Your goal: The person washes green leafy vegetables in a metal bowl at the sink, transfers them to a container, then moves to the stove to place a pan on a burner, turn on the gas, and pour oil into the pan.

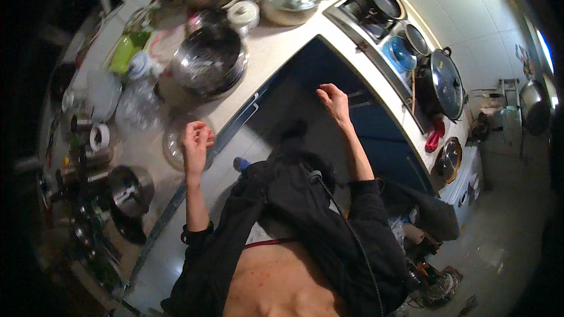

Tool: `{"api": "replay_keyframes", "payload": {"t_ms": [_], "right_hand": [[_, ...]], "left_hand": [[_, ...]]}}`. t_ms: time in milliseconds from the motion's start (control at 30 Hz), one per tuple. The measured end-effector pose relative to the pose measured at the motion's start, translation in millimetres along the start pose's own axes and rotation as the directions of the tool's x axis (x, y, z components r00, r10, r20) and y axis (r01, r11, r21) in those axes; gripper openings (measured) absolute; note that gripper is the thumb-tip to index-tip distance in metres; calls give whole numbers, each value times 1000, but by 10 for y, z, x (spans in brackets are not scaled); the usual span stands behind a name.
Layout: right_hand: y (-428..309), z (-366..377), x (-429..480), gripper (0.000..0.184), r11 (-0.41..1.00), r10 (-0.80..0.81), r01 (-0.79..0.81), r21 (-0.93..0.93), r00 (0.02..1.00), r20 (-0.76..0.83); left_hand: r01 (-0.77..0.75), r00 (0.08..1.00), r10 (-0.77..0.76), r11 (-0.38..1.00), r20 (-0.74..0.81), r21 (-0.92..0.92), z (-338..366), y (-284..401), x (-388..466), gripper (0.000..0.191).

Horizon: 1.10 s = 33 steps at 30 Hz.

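My left hand (198, 138) holds nothing, its fingers loosely curled and slightly apart. In the picture it overlaps the counter's front edge, beside a clear round lid or dish (172, 141). My right hand (333, 99) is also bare, fingers loosely bent, held out in front of the dark blue cabinets (326, 59). A large steel bowl (207, 61) sits on the pale counter (269, 61), ahead of my left hand. Behind it stand a small white lidded jar (243, 15) and a steel pot (291, 13) with its lid tilted.
To the right, a gas stove (365, 13) carries pans and a large glass-lidded pan (445, 83). A red cloth (435, 135) and another glass lid (450, 158) lie nearer. Plastic bags (139, 105), a tape roll (99, 136) and a dark pan (130, 189) crowd the left counter.
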State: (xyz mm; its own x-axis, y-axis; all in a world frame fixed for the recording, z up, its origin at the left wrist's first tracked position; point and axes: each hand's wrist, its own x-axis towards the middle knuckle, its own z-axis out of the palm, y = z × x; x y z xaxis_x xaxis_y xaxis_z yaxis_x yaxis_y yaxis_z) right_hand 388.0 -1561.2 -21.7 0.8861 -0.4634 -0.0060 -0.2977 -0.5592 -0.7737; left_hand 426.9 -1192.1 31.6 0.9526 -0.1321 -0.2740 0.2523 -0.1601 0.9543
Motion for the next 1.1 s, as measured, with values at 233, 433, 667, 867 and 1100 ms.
{"api": "replay_keyframes", "payload": {"t_ms": [233, 433, 667, 867, 1100], "right_hand": [[760, -1038, 644, 25, 962, 180, -198, -188, 978, -106], [1088, -1538, 1513, 30, 962, 221, -248, -117, 953, -205], [1522, -2153, 2730, 33, 974, 145, -205, -92, 887, -438], [1816, -2485, 3692, 42, 928, 253, -360, -100, 802, -542], [1963, -2609, 4048, 28, 872, 473, -486, 60, 805, -358]], "left_hand": [[-75, 935, 38, 993, 352, 91, 1937, 511, 778, 20], [-111, 856, 18, 983, 516, 149, 3022, 787, 1214, 19], [-209, 797, 24, 949, 604, 238, 3708, 1028, 2083, 22], [-349, 807, 153, 902, 570, 252, 4740, 1531, 3386, 40], [-495, 849, 232, 664, 475, 560, 5786, 1769, 4129, 51]]}}
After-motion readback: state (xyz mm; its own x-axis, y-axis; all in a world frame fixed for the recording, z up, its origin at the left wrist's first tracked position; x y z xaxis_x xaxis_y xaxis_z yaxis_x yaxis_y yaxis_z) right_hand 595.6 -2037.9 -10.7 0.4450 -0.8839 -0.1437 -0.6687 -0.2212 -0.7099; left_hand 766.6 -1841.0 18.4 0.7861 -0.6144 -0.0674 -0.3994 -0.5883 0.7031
